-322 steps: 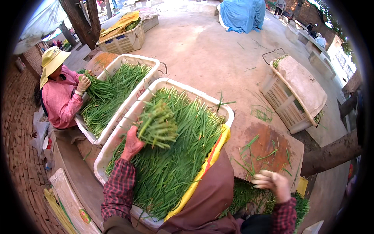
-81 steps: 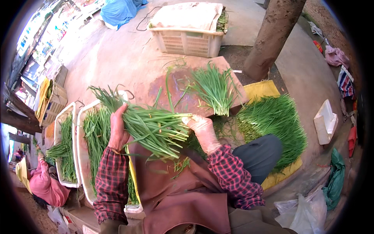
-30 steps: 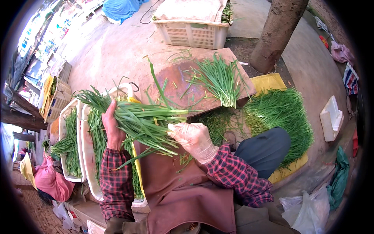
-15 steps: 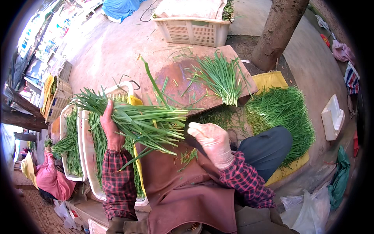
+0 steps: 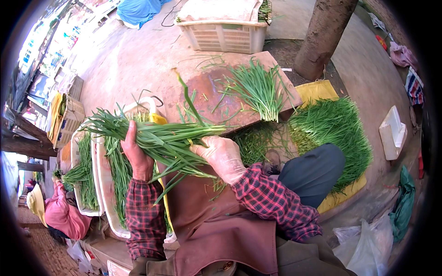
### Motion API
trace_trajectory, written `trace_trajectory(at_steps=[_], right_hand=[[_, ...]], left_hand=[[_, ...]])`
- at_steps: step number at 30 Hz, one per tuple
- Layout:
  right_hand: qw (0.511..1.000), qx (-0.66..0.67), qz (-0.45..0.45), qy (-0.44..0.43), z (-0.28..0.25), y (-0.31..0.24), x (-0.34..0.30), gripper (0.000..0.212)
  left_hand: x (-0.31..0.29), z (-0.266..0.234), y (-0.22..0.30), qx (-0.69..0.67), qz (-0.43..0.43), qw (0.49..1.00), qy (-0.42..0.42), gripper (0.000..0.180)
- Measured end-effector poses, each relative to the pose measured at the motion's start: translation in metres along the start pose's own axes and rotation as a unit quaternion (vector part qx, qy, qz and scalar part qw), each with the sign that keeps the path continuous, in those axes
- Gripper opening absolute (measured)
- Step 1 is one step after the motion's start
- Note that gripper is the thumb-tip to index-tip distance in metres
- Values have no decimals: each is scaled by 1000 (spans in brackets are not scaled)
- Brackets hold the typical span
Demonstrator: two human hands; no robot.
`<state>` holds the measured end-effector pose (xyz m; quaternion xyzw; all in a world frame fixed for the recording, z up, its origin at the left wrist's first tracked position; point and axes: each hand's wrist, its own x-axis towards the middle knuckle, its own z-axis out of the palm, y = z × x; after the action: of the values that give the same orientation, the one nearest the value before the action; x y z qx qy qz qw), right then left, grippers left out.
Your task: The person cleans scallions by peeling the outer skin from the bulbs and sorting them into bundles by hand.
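My left hand (image 5: pixel 138 154) is wrapped round a thick bunch of long green chives (image 5: pixel 168 140), held level above my brown apron (image 5: pixel 198 202). The leafy ends spread out to the left and the cut stem ends point right. My right hand (image 5: pixel 221 154), in a thin pale glove, pinches the bunch near its stem end, close to a yellowed leaf; the fingertips are partly hidden among the stems. On the low board (image 5: pixel 216 87) ahead lies a smaller fanned pile of chives (image 5: pixel 262 87), beside loose scraps.
White crates (image 5: pixel 113 184) of greens stand at my left, and a covered crate (image 5: pixel 223 37) stands ahead. To the right, a large heap of chives (image 5: pixel 331 138) rests on yellow sacking, near a tree trunk (image 5: pixel 322 41). A person in pink (image 5: pixel 66 214) sits far left.
My right hand has moved left from beside the stem ends and closed on the bunch. The left hand keeps its hold.
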<state>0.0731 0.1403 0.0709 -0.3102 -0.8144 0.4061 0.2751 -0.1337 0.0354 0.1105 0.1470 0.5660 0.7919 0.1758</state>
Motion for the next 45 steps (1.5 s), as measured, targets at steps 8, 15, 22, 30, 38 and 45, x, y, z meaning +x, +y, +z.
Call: trace_trajectory(at_steps=[8, 15, 22, 30, 38, 45], right_hand=[[973, -137, -131, 135, 2, 28, -22, 12], [987, -140, 74, -38, -28, 120, -41, 26], [941, 303, 135, -69, -34, 20, -2, 25], [955, 239, 173, 31, -31, 64, -24, 11], [955, 275, 95, -56, -29, 70, -18, 41], [867, 457, 191, -59, -3, 64, -9, 32]], left_hand=[[3, -9, 6, 23, -23, 999, -8, 41], [23, -35, 13, -34, -47, 998, 17, 43], [16, -29, -4, -24, -90, 996, 1, 39], [15, -34, -5, -21, -60, 998, 30, 39], [9, -30, -8, 7, -92, 995, -23, 43], [-9, -3, -3, 22, -91, 995, -43, 46]])
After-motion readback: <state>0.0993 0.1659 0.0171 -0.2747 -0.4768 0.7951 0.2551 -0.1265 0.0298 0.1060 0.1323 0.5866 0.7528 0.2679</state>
